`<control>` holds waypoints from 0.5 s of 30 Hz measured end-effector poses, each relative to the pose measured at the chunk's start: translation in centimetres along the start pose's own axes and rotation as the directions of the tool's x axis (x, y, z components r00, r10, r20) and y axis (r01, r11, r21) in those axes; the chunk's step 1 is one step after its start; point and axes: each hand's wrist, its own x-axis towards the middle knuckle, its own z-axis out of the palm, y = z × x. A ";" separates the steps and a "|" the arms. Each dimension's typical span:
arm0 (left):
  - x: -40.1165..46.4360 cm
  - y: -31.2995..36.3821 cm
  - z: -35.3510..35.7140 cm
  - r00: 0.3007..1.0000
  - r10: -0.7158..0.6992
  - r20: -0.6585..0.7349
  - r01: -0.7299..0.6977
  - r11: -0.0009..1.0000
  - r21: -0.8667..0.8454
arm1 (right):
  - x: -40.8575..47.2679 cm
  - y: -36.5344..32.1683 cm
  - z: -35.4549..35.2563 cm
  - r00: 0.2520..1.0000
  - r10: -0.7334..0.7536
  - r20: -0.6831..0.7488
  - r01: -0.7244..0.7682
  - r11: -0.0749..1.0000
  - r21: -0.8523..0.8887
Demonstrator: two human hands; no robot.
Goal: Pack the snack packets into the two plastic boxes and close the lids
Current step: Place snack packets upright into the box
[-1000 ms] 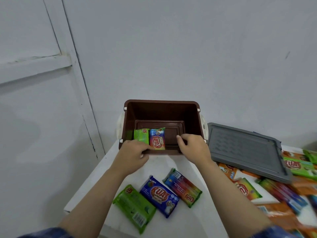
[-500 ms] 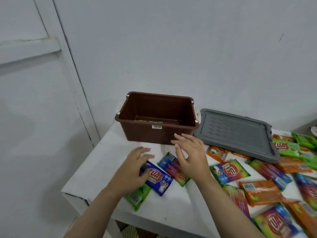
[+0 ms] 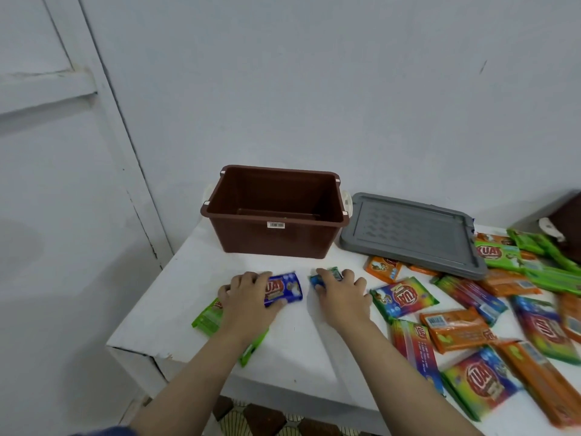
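From the head camera, the left hand (image 3: 248, 294) lies over a blue packet (image 3: 284, 288) and a green packet (image 3: 210, 316) on the white table (image 3: 292, 338), fingers curled onto the blue one as if gathering it; the right hand (image 3: 341, 292) closes its fingers around a multicoloured packet (image 3: 317, 279), of which only the far end shows. Both sit just in front of the open brown box (image 3: 276, 212), whose inside is mostly hidden by its near wall. To lift cleanly, each hand should probably get fingertips under a packet edge, then carry it over the near rim and lay it flat. The grey lid (image 3: 408, 231) lies right of the box, partly resting on loose packets (image 3: 471, 335) spread across the right side; a second brown box (image 3: 566, 221) peeks in at the far right edge. Nothing blocks the short path to the box.
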 end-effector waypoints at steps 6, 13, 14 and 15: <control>1.2 1.2 0.5 0.997 0.072 -0.025 -0.067 0.986 0.150 | -0.1 0.0 -0.4 0.993 0.031 0.115 -0.034 0.999 0.025; 0.4 0.7 0.6 0.939 0.040 -0.343 -0.183 0.899 -0.398 | -1.5 0.2 0.0 0.926 -0.050 -0.374 0.265 0.792 0.551; 0.1 0.6 0.7 0.933 0.028 -0.359 -0.202 0.866 -0.457 | -1.8 0.1 0.3 0.918 -0.049 -0.393 0.284 0.775 0.565; -0.2 0.5 0.8 0.932 0.033 -0.360 -0.216 0.849 -0.482 | -2.1 0.2 0.7 0.915 -0.060 -0.399 0.298 0.768 0.567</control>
